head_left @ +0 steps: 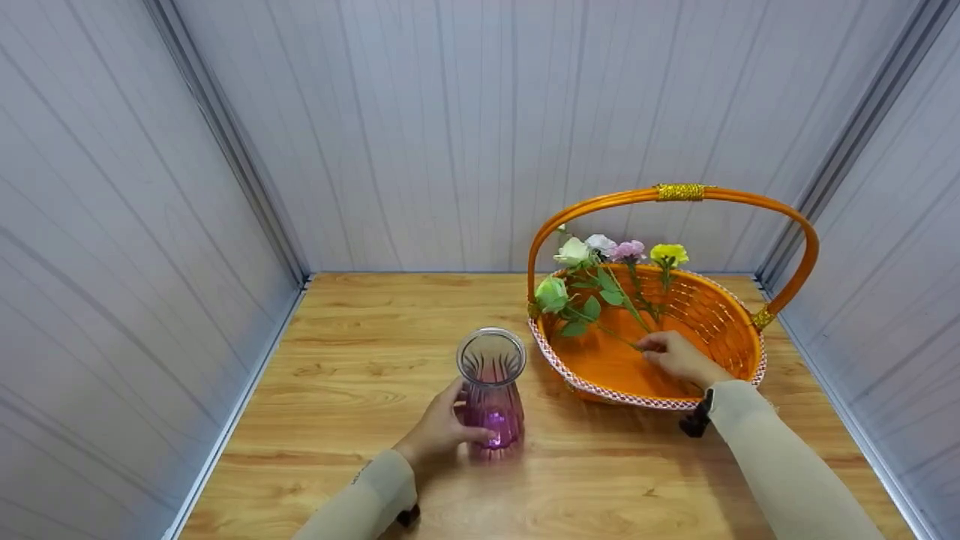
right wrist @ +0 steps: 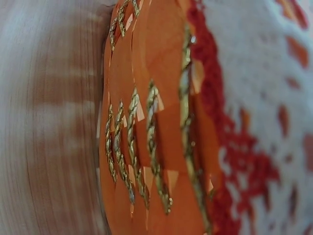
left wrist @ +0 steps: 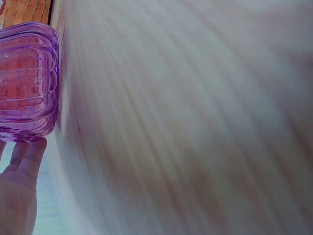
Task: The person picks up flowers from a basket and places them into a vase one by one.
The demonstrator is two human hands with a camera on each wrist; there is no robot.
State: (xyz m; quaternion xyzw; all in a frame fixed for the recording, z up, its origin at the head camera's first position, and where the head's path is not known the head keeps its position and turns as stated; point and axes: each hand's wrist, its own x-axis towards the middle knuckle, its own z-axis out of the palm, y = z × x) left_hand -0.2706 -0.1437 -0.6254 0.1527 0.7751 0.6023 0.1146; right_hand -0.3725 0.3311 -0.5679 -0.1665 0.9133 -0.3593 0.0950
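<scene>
Head cam: my left fingers [head_left: 474,434] are wrapped round a purple glass vase [head_left: 495,409], which stands on the desk [head_left: 360,360] to their right. My right fingers [head_left: 654,342] are pinching the stem [head_left: 619,339] of a pale green rose [head_left: 551,294] inside an orange basket [head_left: 615,394], bloom off to their left, yellow carnation [head_left: 669,255] and other flowers [head_left: 628,250] beyond them. Left wrist cam: purple glass right against my fingertips. Right wrist cam: basket wall up close, gold cords [right wrist: 152,127], red-and-white trim [right wrist: 249,161], pretty blurry tbh.
</scene>
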